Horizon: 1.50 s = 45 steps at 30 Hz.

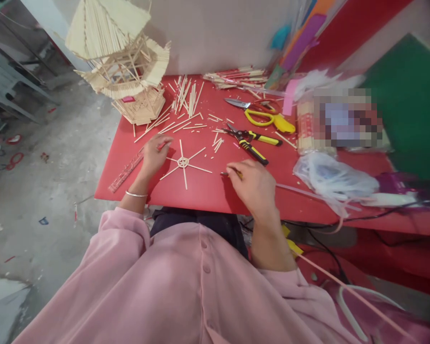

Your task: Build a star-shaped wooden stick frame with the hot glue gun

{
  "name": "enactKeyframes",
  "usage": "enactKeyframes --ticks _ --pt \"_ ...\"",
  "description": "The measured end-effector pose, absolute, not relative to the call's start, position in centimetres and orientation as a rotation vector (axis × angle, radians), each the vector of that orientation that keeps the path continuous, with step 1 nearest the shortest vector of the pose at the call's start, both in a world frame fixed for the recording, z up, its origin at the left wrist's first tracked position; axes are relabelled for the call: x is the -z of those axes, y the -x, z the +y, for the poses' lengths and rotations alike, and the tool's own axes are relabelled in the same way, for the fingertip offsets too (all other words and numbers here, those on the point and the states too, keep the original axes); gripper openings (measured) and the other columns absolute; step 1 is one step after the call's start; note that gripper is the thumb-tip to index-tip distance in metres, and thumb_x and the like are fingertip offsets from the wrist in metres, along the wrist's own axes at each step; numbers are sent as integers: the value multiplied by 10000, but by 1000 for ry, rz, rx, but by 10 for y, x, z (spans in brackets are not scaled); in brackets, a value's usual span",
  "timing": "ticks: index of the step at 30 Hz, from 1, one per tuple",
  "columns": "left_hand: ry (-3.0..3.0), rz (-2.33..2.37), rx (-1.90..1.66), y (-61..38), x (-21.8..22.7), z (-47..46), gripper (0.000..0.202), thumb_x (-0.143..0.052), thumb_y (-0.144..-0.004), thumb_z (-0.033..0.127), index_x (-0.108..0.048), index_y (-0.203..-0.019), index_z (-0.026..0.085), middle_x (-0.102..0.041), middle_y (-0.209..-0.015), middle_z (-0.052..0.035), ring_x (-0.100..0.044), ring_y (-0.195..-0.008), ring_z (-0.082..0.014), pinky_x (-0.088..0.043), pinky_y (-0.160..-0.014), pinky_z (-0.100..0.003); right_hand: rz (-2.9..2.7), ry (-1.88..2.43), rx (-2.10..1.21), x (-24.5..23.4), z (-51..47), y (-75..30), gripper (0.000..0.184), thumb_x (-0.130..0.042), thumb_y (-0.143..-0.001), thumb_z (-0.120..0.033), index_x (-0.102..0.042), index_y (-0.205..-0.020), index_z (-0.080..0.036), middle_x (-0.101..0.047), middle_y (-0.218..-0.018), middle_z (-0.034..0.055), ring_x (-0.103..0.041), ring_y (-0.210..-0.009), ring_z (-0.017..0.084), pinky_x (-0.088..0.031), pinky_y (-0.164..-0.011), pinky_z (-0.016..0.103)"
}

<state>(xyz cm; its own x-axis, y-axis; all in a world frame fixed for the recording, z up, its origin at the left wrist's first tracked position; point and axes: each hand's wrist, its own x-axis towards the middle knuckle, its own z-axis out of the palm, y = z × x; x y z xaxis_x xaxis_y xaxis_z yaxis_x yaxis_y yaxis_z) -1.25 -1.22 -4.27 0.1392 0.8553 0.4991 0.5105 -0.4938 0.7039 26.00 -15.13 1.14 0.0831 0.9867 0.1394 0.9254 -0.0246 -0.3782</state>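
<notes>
A flat six-spoked star of thin wooden sticks [182, 162], with a small ring at its hub, lies on the red table. My left hand [156, 152] is at the star's left side, fingers curled together by the end of one spoke. Whether anything is between those fingertips is too small to tell. To the right of the star, my right hand [252, 184] is closed around a slim pen-like tool [225, 174], its dark tip pointing left toward the star. A clear ruler [127, 169] lies beside my left wrist, partly behind the hand.
A stick-built pavilion model [143, 102] stands at the back left. Loose sticks [188, 98] lie behind the star. Yellow-handled scissors [261, 117] and black-and-yellow pliers [251, 143] rest nearby. Plastic bags [335, 179] and cords crowd the right side. The red table's [215, 198] front edge is against my body.
</notes>
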Motion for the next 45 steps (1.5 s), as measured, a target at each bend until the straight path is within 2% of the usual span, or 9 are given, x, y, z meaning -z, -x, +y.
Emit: enactKeyframes --ticks 7,18,23,28,32,35,38,41,45 --pt "-1989 1306 -1205 5 46 -10 168 -603 -861 165 -759 -899 213 -769 -914 -52 -697 -846 -182 -559 -820 -322 -1819 2221 -222 -22 -114 -252 243 -551 -941 -293 -778 -1017 -251 -747 -1058 80 -658 -969 239 -437 -751 327" --pt "-1927 1290 -1183 4 41 -27 211 -584 -861 157 -784 -896 213 -778 -923 -50 -703 -871 -198 -552 -845 -328 -1880 2362 -308 -6 -77 -230 202 -605 -910 -277 -790 -992 -280 -773 -1094 61 -690 -973 239 -467 -736 327" --pt "-1889 1294 -1162 6 39 -29 204 -589 -862 163 -778 -894 232 -771 -935 -45 -693 -855 -199 -551 -828 -331 -1908 2403 -253 5 -76 -229 167 -662 -883 -342 -799 -957 -283 -783 -1029 75 -697 -909 241 -479 -708 331" --pt "-1877 1349 -1094 9 40 -28 155 -611 -858 205 -759 -812 216 -725 -817 -44 -654 -762 -190 -524 -760 -324 -1918 2444 -253 9 -73 -224 177 -646 -902 -335 -795 -955 -254 -774 -1035 102 -699 -917 250 -486 -718 340" --pt "-1909 1343 -998 11 38 -28 157 -610 -825 176 -743 -745 194 -711 -768 -45 -650 -750 -196 -495 -721 -324 -1938 2452 -257 7 -74 -221 183 -625 -922 -304 -786 -967 -230 -758 -1068 117 -693 -952 266 -477 -732 351" --pt "-1895 1328 -954 13 33 -30 145 -639 -795 172 -731 -684 185 -716 -744 -38 -627 -720 -182 -474 -710 -315 -1942 2377 -256 3 -79 -219 188 -619 -931 -317 -778 -955 -221 -749 -1044 109 -681 -946 259 -456 -727 345" --pt "-1692 1252 -915 12 27 -34 142 -679 -795 241 -726 -677 175 -693 -689 -14 -585 -658 -149 -446 -646 -279 -1965 2129 -315 -3 -87 -211 193 -602 -948 -338 -768 -955 -239 -739 -1006 72 -660 -916 228 -441 -732 332" --pt "-1427 1125 -854 10 21 -39 253 -730 -785 362 -696 -639 159 -584 -564 17 -487 -547 -101 -371 -544 -241 -2019 1816 -311 -8 -92 -195 212 -565 -980 -340 -758 -977 -252 -724 -982 47 -641 -932 201 -445 -791 315" --pt "-1150 964 -740 7 17 -43 382 -838 -679 496 -698 -645 142 -475 -477 40 -384 -446 -61 -306 -465 -226 -2114 1604 -220 -8 -92 -177 263 -511 -1014 -361 -751 -999 -254 -698 -945 50 -617 -946 198 -443 -818 309"
